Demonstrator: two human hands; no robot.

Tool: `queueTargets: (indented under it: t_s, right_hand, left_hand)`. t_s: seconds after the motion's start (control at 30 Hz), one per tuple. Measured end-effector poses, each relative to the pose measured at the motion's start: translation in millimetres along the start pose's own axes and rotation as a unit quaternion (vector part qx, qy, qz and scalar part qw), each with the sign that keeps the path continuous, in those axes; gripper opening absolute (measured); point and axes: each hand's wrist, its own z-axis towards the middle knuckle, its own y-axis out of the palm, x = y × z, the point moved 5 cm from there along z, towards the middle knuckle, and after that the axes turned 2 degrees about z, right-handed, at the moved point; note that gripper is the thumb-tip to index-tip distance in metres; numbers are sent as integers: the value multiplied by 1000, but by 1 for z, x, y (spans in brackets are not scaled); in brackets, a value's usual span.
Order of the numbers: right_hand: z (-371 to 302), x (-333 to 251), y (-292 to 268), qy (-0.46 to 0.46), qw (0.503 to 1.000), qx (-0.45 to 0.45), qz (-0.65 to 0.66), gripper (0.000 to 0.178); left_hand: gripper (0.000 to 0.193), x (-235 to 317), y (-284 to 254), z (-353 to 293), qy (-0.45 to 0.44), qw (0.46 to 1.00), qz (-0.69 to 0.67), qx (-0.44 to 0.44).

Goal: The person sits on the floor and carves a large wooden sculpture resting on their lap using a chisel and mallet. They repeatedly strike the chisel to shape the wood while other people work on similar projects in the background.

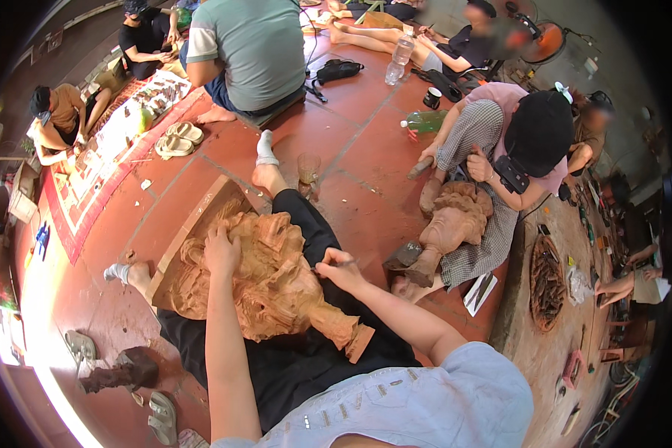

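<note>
A large carved wooden sculpture (pixel 276 280) lies tilted across my lap. It has deep, leafy-looking relief, a broad flat base (pixel 194 231) at the upper left and a narrow blocky end (pixel 360 342) at the lower right. My left hand (pixel 222 252) rests on the carved surface near the broad base, fingers apart and slightly bent. Beside the sculpture's right edge, above my dark trousers, my right hand (pixel 339 272) is closed. Something thin and dark shows at its fingers, too small to make out.
At the right, a person in a black cap (pixel 537 131) holds another carving (pixel 455 220). A basket of tools (pixel 546 284) stands beyond. Sandals (pixel 163 418) and a dark wood piece (pixel 119 369) lie left. Ahead are a glass (pixel 308 170), a green bottle (pixel 424 122) and a seated person (pixel 250 56).
</note>
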Motion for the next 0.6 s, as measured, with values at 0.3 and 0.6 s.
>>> queueTargets:
  t_s: [0.3,0.6]
  right_hand:
    - [5,-12,9,-80,995,27,-54,21]
    - [18,-6,17,-57,998,1,-2,20]
  left_hand:
    - [41,2,2,2,-7,1000,-5,-4]
    - [50,-7,10,2,-7,1000,13,-5]
